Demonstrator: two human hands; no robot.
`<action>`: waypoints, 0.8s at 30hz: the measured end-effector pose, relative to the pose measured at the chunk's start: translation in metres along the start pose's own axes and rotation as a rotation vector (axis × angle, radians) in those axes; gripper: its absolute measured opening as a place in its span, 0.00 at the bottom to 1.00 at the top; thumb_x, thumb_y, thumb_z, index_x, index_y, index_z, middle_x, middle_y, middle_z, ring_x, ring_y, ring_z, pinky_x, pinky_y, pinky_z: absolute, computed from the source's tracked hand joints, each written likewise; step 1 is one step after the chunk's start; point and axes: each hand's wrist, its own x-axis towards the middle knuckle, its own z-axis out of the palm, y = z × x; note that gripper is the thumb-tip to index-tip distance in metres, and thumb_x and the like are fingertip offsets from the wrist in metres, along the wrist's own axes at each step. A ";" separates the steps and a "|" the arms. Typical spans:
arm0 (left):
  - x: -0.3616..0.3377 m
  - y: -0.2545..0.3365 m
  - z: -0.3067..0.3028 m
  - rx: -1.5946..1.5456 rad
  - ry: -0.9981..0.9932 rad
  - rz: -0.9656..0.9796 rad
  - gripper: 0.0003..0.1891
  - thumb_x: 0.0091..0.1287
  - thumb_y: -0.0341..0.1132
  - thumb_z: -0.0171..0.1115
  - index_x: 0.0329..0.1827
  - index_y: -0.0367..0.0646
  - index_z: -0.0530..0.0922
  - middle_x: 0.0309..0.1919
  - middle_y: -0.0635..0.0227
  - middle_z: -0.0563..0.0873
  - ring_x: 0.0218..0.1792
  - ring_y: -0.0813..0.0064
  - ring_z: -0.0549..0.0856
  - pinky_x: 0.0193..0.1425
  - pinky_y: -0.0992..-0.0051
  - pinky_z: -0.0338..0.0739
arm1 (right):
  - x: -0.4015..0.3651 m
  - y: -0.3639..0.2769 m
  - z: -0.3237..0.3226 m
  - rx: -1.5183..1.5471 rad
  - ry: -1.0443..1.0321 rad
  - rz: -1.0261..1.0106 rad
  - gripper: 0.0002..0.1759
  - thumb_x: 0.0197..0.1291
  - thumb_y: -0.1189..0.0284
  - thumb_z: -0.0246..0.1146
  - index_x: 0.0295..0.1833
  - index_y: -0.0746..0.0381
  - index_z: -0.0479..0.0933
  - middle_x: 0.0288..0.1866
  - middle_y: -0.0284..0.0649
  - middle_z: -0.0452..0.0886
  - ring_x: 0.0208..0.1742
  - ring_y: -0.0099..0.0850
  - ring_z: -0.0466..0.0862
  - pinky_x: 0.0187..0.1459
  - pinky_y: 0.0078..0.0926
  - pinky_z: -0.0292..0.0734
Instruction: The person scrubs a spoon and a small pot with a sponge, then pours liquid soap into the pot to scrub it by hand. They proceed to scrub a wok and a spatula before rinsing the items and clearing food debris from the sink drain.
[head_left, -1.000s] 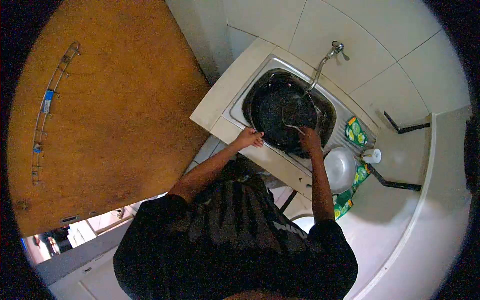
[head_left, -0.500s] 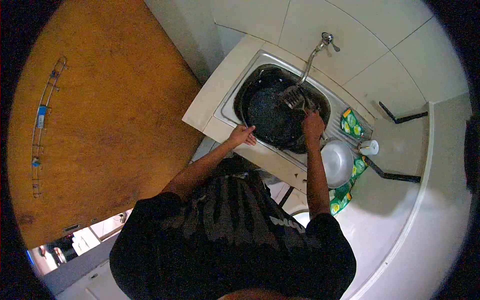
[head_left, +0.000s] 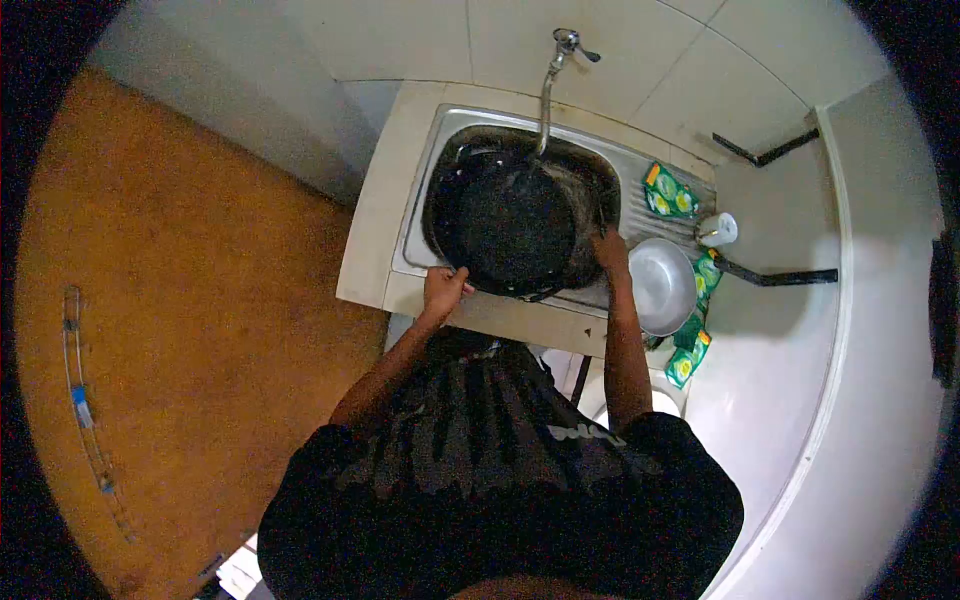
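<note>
White tiles back a pale counter (head_left: 372,235) and steel sink (head_left: 415,200) under a tap (head_left: 553,70) — an orange-brown wooden door (head_left: 180,300) at 9 o'clock. Print on the green sachets (head_left: 668,192) is too small to read. A black pan (head_left: 515,220) fills the sink. The left hand (head_left: 443,288) is clamped over its rim at 7 o'clock; the right hand (head_left: 608,248) meets the rim at 3 o'clock — fingers hidden, so closed or apart I cannot tell.
</note>
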 end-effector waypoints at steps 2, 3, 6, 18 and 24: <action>-0.001 0.006 0.002 0.116 0.050 0.050 0.19 0.63 0.35 0.60 0.17 0.30 0.77 0.18 0.57 0.84 0.17 0.73 0.83 0.22 0.73 0.77 | -0.002 -0.005 0.007 -0.051 0.020 -0.037 0.20 0.58 0.63 0.55 0.48 0.68 0.72 0.38 0.59 0.79 0.43 0.57 0.79 0.43 0.52 0.75; 0.000 -0.001 0.006 0.001 0.058 0.064 0.19 0.63 0.35 0.60 0.17 0.30 0.77 0.17 0.57 0.84 0.16 0.73 0.83 0.22 0.73 0.77 | -0.006 -0.010 0.012 -0.101 0.030 -0.094 0.20 0.57 0.63 0.56 0.49 0.68 0.71 0.38 0.59 0.79 0.43 0.56 0.79 0.44 0.52 0.75; 0.001 -0.007 0.008 -0.178 -0.022 0.044 0.19 0.63 0.34 0.60 0.16 0.30 0.77 0.16 0.57 0.83 0.16 0.72 0.83 0.21 0.73 0.78 | -0.004 -0.042 -0.016 -0.108 -0.315 0.059 0.22 0.57 0.63 0.56 0.51 0.69 0.70 0.40 0.58 0.78 0.43 0.56 0.80 0.45 0.50 0.75; 0.014 0.044 -0.004 0.099 -0.230 -0.012 0.27 0.69 0.42 0.50 0.16 0.29 0.79 0.16 0.63 0.84 0.14 0.77 0.78 0.25 0.75 0.77 | -0.104 -0.126 -0.059 0.177 0.080 -0.301 0.27 0.53 0.54 0.66 0.50 0.64 0.75 0.47 0.49 0.76 0.49 0.47 0.74 0.52 0.40 0.69; 0.024 0.072 -0.007 0.049 -0.264 0.034 0.26 0.69 0.42 0.50 0.16 0.32 0.80 0.17 0.64 0.85 0.15 0.74 0.81 0.25 0.73 0.77 | -0.130 -0.136 -0.021 0.160 0.255 -0.473 0.25 0.37 0.58 0.77 0.34 0.62 0.74 0.33 0.42 0.73 0.38 0.42 0.75 0.41 0.39 0.71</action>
